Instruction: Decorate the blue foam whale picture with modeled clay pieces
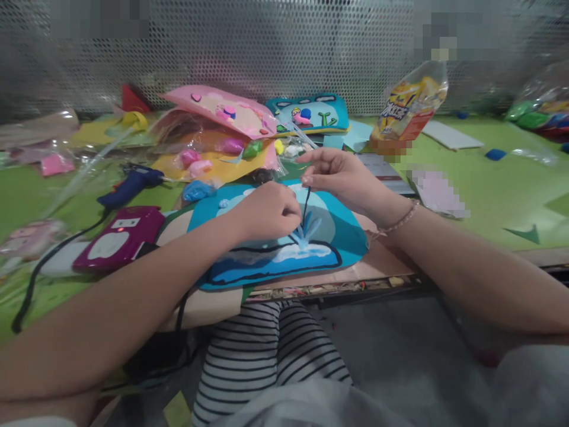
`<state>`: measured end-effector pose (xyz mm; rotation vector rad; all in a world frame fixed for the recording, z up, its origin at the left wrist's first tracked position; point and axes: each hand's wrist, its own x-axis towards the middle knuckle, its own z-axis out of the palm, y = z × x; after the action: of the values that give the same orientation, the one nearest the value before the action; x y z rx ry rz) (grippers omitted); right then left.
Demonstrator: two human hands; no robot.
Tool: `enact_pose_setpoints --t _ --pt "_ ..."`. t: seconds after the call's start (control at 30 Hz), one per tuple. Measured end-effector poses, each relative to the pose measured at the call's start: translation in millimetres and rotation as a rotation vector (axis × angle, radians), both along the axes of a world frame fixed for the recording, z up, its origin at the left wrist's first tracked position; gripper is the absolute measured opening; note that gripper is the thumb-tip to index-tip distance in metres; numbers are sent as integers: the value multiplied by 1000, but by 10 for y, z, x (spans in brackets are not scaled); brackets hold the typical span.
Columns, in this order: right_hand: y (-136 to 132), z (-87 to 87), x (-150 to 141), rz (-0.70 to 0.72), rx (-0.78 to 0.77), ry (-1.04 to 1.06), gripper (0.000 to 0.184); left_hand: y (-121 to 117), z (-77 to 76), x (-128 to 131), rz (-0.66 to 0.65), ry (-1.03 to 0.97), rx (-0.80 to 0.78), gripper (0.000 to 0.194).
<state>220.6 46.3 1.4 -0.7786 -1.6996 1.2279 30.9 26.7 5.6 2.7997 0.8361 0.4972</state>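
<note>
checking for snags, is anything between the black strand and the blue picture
Nothing visible: the black strand runs from the right hand down toward the blue picture. The left hand is beside its lower end, covering part of the picture.

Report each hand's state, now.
Left hand: curled closed above the blue sheet; whether it grips anything cannot be told.
Right hand: closed, thumb and fingers pinching the upper end of the black strip.

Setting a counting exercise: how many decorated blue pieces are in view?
2: the front piece, and the back piece just right of the pink one. More may be hidden.
</note>
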Motion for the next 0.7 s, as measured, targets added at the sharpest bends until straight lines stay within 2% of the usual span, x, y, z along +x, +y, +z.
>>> enact_pose_setpoints --t 0.7 --pt "33 -17 5 8 -24 16 38 39 -80 -1 -126 -11 -18 28"
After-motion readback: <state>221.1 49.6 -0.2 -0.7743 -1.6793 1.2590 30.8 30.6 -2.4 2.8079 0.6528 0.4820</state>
